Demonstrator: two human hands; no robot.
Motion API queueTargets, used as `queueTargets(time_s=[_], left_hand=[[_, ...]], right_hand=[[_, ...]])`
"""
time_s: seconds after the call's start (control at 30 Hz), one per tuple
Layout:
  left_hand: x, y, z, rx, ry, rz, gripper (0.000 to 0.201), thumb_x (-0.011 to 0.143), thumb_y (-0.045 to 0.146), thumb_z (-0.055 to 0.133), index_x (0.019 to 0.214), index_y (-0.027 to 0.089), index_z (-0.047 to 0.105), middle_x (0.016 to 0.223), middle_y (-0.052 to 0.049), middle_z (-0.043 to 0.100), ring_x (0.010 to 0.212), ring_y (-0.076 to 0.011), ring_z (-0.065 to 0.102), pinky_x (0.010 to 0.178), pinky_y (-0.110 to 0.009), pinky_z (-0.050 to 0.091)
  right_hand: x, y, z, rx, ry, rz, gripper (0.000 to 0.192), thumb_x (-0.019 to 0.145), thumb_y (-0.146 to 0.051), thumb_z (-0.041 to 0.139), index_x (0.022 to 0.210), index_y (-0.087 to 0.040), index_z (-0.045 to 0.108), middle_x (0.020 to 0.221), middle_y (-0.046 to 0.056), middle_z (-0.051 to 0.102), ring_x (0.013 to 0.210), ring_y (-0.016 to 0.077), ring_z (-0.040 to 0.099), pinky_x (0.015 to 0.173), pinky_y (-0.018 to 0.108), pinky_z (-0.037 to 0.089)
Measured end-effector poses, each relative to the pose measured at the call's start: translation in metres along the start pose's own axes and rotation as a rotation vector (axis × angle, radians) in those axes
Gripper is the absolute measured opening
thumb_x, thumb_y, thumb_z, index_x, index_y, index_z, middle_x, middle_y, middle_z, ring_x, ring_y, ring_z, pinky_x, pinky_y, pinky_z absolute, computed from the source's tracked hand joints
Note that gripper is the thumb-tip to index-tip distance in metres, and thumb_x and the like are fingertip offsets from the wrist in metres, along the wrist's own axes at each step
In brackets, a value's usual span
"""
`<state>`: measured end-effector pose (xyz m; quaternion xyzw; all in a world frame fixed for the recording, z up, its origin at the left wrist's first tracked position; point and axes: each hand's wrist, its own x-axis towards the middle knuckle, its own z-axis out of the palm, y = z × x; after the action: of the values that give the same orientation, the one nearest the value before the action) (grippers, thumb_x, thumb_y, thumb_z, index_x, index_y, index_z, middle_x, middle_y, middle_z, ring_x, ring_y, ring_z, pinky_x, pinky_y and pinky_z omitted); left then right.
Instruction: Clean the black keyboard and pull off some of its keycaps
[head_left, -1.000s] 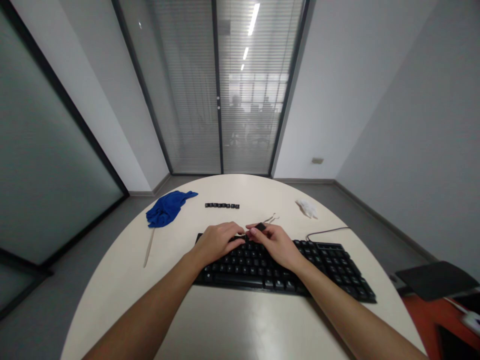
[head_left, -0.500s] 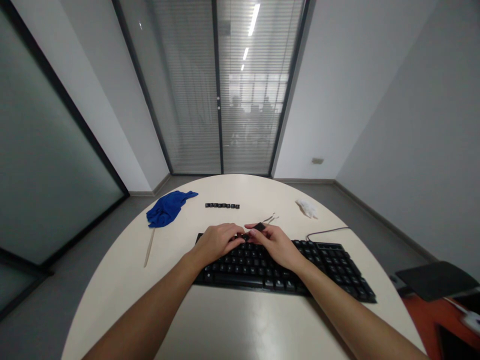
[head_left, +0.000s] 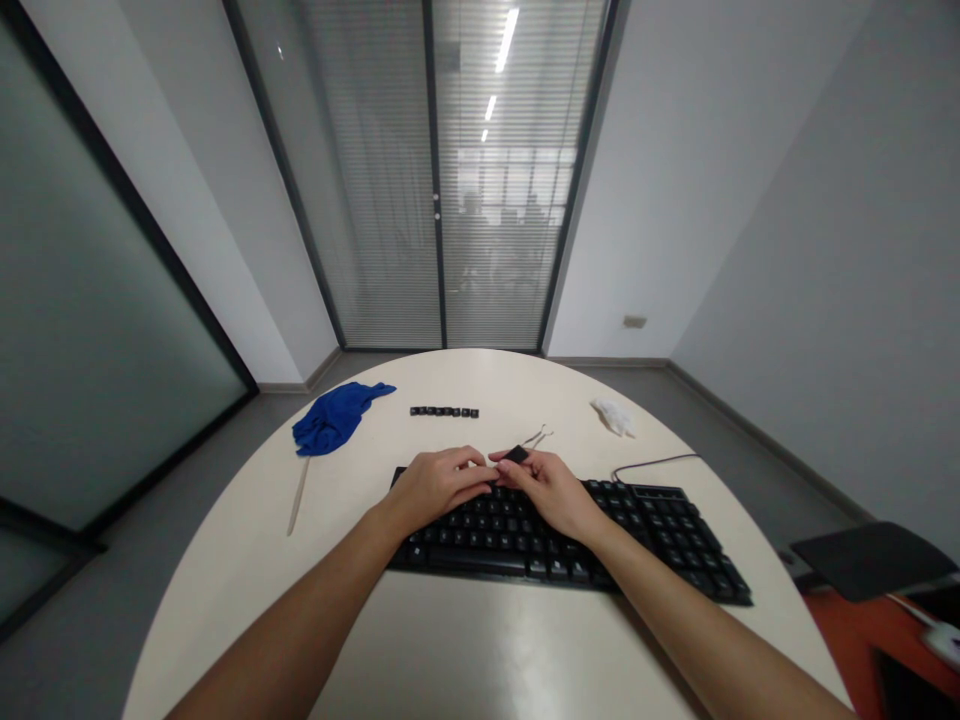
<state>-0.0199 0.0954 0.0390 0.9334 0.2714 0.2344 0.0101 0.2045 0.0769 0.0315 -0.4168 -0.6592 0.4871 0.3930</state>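
A black keyboard [head_left: 480, 560] lies across the near half of the round table, with both hands over its upper rows. My right hand [head_left: 551, 490] is closed round a keycap puller [head_left: 517, 454], which has a black handle and two thin wire prongs pointing away from me. My left hand [head_left: 442, 485] is closed, fingers drawn together against the right fingertips. Whatever it pinches is hidden. Beyond the hands, several black keycaps [head_left: 444, 411] stand in a straight row on the table.
On the left lies a blue cloth [head_left: 335, 417] with a thin pale stick [head_left: 298, 497] below it. A crumpled white tissue [head_left: 613, 417] rests at the far right. The keyboard's cable [head_left: 656, 462] runs to the right edge of the table [head_left: 480, 362]. A dark chair part [head_left: 874, 560] stands beside it.
The left fingers have closed in over the small black piece that showed between the hands. The puller has shifted slightly to the left with my right hand.
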Motion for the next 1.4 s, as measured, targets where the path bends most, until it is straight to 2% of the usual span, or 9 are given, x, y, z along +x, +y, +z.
queueTargets(time_s=[0.3, 0.43, 0.53, 0.63, 0.8, 0.93, 1.07, 1.23, 1.4], left_hand=[[0.0, 0.0, 0.002, -0.014, 0.066, 0.086, 0.026, 0.104, 0.037, 0.045, 0.112, 0.022, 0.064, 0.107, -0.003, 0.069, 0.094, -0.0153, 0.067, 0.08, -0.025, 0.053], [0.0, -0.002, 0.003, -0.134, 0.117, -0.047, 0.019, 0.101, 0.035, 0.052, 0.107, 0.021, 0.063, 0.102, -0.002, 0.069, 0.088, -0.0141, 0.067, 0.077, -0.023, 0.051], [-0.001, -0.005, 0.004, -0.198, 0.132, -0.14, 0.017, 0.098, 0.035, 0.059, 0.105, 0.021, 0.064, 0.094, 0.0, 0.068, 0.077, -0.0124, 0.064, 0.071, -0.022, 0.05], [-0.001, -0.006, 0.005, -0.226, 0.13, -0.175, 0.017, 0.096, 0.036, 0.062, 0.103, 0.02, 0.065, 0.09, 0.0, 0.068, 0.075, -0.0123, 0.064, 0.069, -0.022, 0.049], [-0.001, -0.007, 0.008, -0.245, 0.143, -0.209, 0.018, 0.092, 0.037, 0.067, 0.098, 0.019, 0.066, 0.085, 0.001, 0.068, 0.073, -0.0125, 0.064, 0.068, -0.022, 0.049], [-0.002, -0.008, 0.01, -0.259, 0.136, -0.232, 0.018, 0.09, 0.037, 0.07, 0.096, 0.02, 0.066, 0.082, 0.003, 0.069, 0.071, -0.0122, 0.064, 0.067, -0.022, 0.049], [-0.002, -0.009, 0.009, -0.286, 0.116, -0.218, 0.016, 0.09, 0.036, 0.07, 0.096, 0.021, 0.067, 0.083, 0.003, 0.07, 0.072, -0.0119, 0.066, 0.068, -0.022, 0.049], [-0.002, -0.007, 0.008, -0.305, 0.094, -0.226, 0.016, 0.094, 0.033, 0.065, 0.107, 0.024, 0.064, 0.093, 0.003, 0.072, 0.076, -0.0122, 0.068, 0.073, -0.023, 0.052], [0.0, -0.003, 0.005, -0.293, 0.084, -0.305, 0.018, 0.094, 0.029, 0.062, 0.111, 0.024, 0.061, 0.095, 0.003, 0.073, 0.075, -0.0127, 0.07, 0.074, -0.024, 0.053]], right_hand=[[0.0, -0.004, 0.002, -0.086, 0.051, -0.036, 0.045, 0.093, -0.049, 0.057, 0.114, -0.013, 0.071, 0.092, 0.007, 0.076, 0.091, 0.023, 0.069, 0.089, 0.037, 0.052], [-0.002, -0.008, 0.002, -0.193, 0.175, -0.038, 0.039, 0.092, -0.047, 0.058, 0.115, -0.017, 0.071, 0.093, 0.006, 0.076, 0.085, 0.0214, 0.069, 0.083, 0.035, 0.053], [-0.004, -0.012, 0.001, -0.331, 0.229, -0.116, 0.029, 0.094, -0.04, 0.056, 0.11, -0.02, 0.071, 0.1, 0.006, 0.074, 0.085, 0.0191, 0.067, 0.077, 0.031, 0.053], [-0.006, -0.013, 0.001, -0.433, 0.214, -0.21, 0.023, 0.096, -0.033, 0.052, 0.103, -0.021, 0.07, 0.105, 0.005, 0.072, 0.089, 0.0176, 0.066, 0.076, 0.029, 0.052], [-0.009, -0.013, 0.002, -0.584, 0.134, -0.285, 0.021, 0.097, -0.029, 0.053, 0.11, -0.023, 0.068, 0.103, 0.004, 0.072, 0.093, 0.0178, 0.066, 0.087, 0.031, 0.05], [-0.011, -0.014, 0.001, -0.65, 0.061, -0.291, 0.023, 0.097, -0.031, 0.057, 0.115, -0.023, 0.068, 0.091, 0.004, 0.07, 0.08, 0.0166, 0.064, 0.076, 0.028, 0.05], [-0.011, -0.017, 0.001, -0.699, 0.029, -0.301, 0.023, 0.097, -0.032, 0.057, 0.116, -0.024, 0.068, 0.093, 0.005, 0.07, 0.082, 0.0168, 0.065, 0.075, 0.027, 0.05], [-0.011, -0.021, -0.001, -0.802, 0.032, -0.33, 0.025, 0.1, -0.031, 0.053, 0.12, -0.026, 0.067, 0.095, 0.005, 0.07, 0.084, 0.0174, 0.066, 0.076, 0.027, 0.05], [-0.003, -0.021, -0.017, -0.929, 0.111, -0.282, 0.026, 0.099, -0.032, 0.053, 0.121, -0.027, 0.066, 0.102, 0.005, 0.071, 0.09, 0.0183, 0.068, 0.083, 0.028, 0.051]])
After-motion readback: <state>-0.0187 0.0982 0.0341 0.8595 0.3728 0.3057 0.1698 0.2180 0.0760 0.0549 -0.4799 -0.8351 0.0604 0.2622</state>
